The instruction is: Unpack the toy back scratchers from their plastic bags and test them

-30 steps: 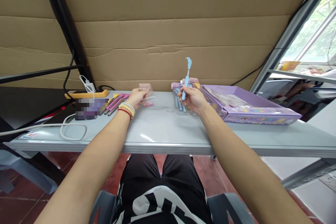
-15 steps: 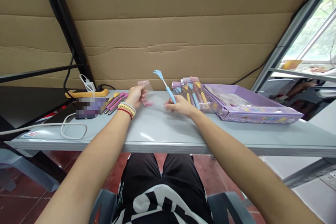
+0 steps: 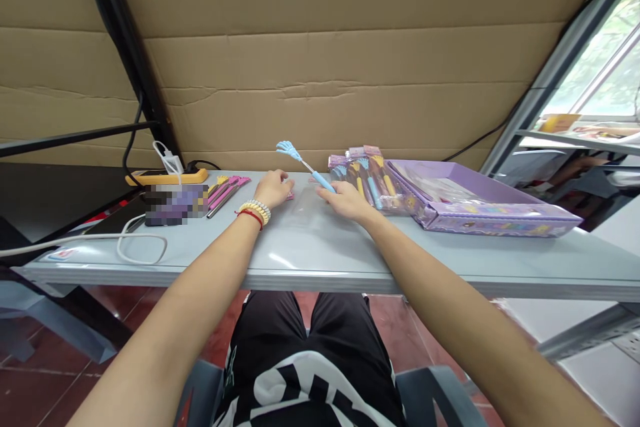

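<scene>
In my right hand (image 3: 345, 200) is a blue extendable back scratcher (image 3: 324, 181), gripped by its handle. Its hand-shaped head points up and to the left, and a thin metal rod shows between head and handle. My left hand (image 3: 273, 188) rests low over the table with its fingers loosely bent and apart, beside a small pink card (image 3: 291, 196) that it partly covers. Between the two hands a clear plastic sleeve (image 3: 303, 208) lies flat on the table. Several back scratchers in clear sleeves (image 3: 370, 180) lie to the right of my right hand.
A purple open box (image 3: 500, 219) with clear plastic inside stands at the right. Loose pink and yellow back scratchers (image 3: 226, 193) lie at the left, near a blurred-out phone (image 3: 175, 205), a yellow power strip (image 3: 173, 177) and a white cable (image 3: 145, 263). A cardboard wall (image 3: 340, 60) closes off the back.
The clear sleeve that my left hand held is down on the table. My left hand has moved slightly right. The blue back scratcher has tilted further to the left.
</scene>
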`<state>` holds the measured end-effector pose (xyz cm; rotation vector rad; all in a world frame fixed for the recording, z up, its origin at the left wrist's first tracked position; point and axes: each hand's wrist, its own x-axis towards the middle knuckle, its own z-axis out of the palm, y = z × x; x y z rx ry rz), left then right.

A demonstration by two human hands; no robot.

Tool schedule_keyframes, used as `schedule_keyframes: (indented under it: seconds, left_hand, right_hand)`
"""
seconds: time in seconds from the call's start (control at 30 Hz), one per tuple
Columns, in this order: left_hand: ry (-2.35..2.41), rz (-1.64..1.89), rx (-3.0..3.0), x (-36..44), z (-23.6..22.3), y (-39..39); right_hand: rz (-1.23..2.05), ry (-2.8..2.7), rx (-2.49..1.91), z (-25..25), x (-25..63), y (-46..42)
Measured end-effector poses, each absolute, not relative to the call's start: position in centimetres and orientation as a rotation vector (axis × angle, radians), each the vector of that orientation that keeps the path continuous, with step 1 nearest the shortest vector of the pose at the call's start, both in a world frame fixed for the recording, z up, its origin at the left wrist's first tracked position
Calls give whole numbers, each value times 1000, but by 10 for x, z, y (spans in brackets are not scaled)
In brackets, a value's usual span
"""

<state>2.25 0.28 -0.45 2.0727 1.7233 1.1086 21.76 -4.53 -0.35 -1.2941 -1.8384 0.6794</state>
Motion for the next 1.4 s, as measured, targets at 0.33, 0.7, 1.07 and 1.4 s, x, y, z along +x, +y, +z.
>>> schedule_keyframes:
  seconds: [0.33,0.7,1.07,1.4]
  left_hand:
    - [954,1208,1857,33,11,-22]
    - [588,1565,1000,25,31,-28]
    - [959,1192,1784,23,27,-32]
    - [987,999,2610,32,17,-43]
  right_hand:
    - [671,-2128,-1317,-3,216,-52]
    - [705,-2026,-1121,3,218,-58]
    - [634,-1803,-1012,3,218,-51]
    - [1094,-1476,-739,9,221,-54]
